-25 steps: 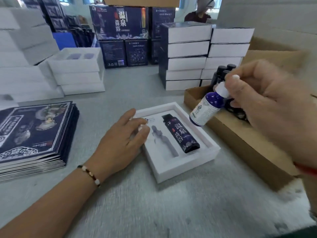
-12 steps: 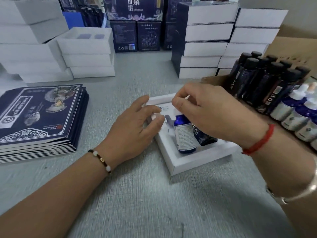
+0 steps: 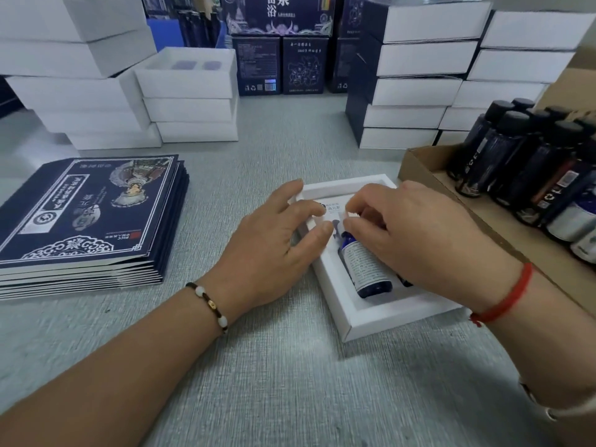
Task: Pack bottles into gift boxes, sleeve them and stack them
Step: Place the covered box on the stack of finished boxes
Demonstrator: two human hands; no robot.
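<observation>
My right hand (image 3: 429,240) pinches the neck of the blue dropper bottle (image 3: 366,264), seating it in the white gift box (image 3: 380,317); my left hand (image 3: 274,243) rests flat-fingered on the box's left edge. Packing step: next I think it needs a sleeve (image 3: 87,208) from the stack at left, with nothing between. More bottles wait in the cardboard tray (image 3: 416,162).

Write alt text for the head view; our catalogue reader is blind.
A person's right hand presses a blue bottle into a white box while the left hand steadies its edge. Flat sleeves lie left; a carton of bottles sits right.
</observation>
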